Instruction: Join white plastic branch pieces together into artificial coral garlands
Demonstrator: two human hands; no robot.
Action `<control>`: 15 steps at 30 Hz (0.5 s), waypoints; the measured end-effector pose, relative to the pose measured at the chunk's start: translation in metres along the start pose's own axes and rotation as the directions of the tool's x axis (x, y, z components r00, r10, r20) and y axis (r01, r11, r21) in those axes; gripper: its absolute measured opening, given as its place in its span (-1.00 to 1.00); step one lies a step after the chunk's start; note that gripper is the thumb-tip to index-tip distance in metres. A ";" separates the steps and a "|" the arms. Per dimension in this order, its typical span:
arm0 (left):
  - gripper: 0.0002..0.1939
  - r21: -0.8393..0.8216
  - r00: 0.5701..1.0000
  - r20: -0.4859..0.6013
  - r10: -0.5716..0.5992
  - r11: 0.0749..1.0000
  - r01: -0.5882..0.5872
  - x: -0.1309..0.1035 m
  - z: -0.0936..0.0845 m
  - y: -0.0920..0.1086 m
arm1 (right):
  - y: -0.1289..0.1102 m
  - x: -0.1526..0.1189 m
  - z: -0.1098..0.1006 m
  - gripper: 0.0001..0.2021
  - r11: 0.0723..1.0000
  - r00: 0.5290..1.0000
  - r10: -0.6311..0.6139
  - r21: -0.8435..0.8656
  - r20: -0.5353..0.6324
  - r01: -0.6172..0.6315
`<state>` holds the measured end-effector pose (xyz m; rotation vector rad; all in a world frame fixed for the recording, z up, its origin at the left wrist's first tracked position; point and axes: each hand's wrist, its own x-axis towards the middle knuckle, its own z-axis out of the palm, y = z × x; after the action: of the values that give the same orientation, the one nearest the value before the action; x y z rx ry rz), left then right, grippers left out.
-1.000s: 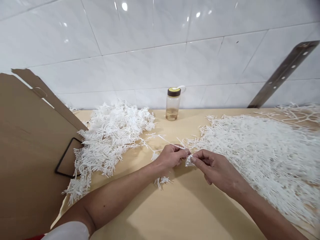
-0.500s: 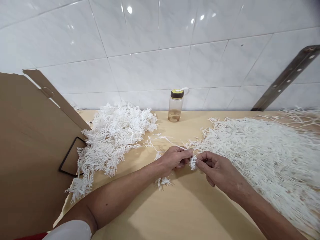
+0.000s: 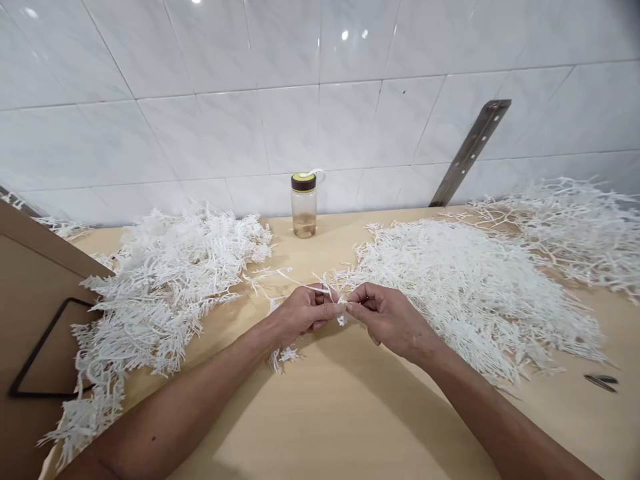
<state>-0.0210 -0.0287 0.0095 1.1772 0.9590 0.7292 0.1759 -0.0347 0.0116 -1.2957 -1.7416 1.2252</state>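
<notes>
A small white branched piece (image 3: pixel 342 319) is pinched between both hands above the middle of the table. My left hand (image 3: pixel 307 311) grips it with thumb and fingers, and thin white stems stick out behind that hand. My right hand (image 3: pixel 383 313) pinches the same piece from the right, its fingertips almost touching the left ones. A large heap of white branched pieces (image 3: pixel 175 280) lies to the left, and a wide pile of similar pieces (image 3: pixel 465 293) spreads to the right. Some white sprigs (image 3: pixel 284 357) rest under my left wrist.
A bottle (image 3: pixel 304 207) with a yellow and dark lid stands near the tiled wall. At the left is a cardboard box (image 3: pixel 35 287) with a black frame. A metal bracket (image 3: pixel 470 155) leans at the wall. Small dark snips (image 3: pixel 601 382) lie at the right, below another white pile (image 3: pixel 585 227).
The view has turned to the right, so the bottle and piles appear further left and the snips show. My right fingertips have closed in on the piece beside my left ones.
</notes>
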 end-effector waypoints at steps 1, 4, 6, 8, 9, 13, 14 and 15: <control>-0.54 0.004 1.000 0.003 -0.006 1.000 0.006 0.000 0.000 0.000 | 0.000 0.000 0.000 -0.79 1.000 1.000 -0.008 -0.024 -0.025 0.008; -0.51 0.023 0.999 -0.003 -0.035 0.999 0.035 0.000 0.001 0.001 | 0.002 0.002 0.002 -0.85 0.988 0.989 -0.080 -0.139 -0.123 0.062; -0.51 0.015 0.999 -0.014 -0.048 0.999 0.048 0.000 0.001 0.002 | 0.004 0.003 0.004 -0.88 0.975 0.979 -0.124 -0.206 -0.164 0.088; -0.52 -0.010 0.999 -0.018 -0.049 0.999 0.049 -0.001 0.002 0.002 | 0.005 0.003 0.005 -0.89 0.966 0.973 -0.148 -0.239 -0.178 0.103; -0.52 -0.022 0.999 -0.017 -0.047 0.999 0.047 -0.001 0.002 0.002 | 0.005 0.004 0.005 -0.89 0.963 0.970 -0.157 -0.245 -0.185 0.109; -0.56 -0.044 1.000 0.003 -0.025 0.999 0.025 -0.002 0.006 0.002 | 0.005 0.004 0.009 -0.92 0.943 0.948 -0.235 -0.287 -0.214 0.169; -0.57 -0.042 1.000 0.001 -0.016 0.999 0.016 -0.002 0.008 0.002 | 0.005 0.004 0.010 -0.92 0.929 0.938 -0.268 -0.315 -0.218 0.192; -0.58 -0.035 1.000 -0.007 -0.008 0.999 0.008 -0.002 0.010 0.002 | 0.006 0.004 0.012 -0.93 0.912 0.926 -0.305 -0.347 -0.220 0.218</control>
<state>-0.0129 -0.0345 0.0127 1.1400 0.9531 0.7415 0.1665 -0.0340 0.0016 -1.2803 -1.8849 0.5987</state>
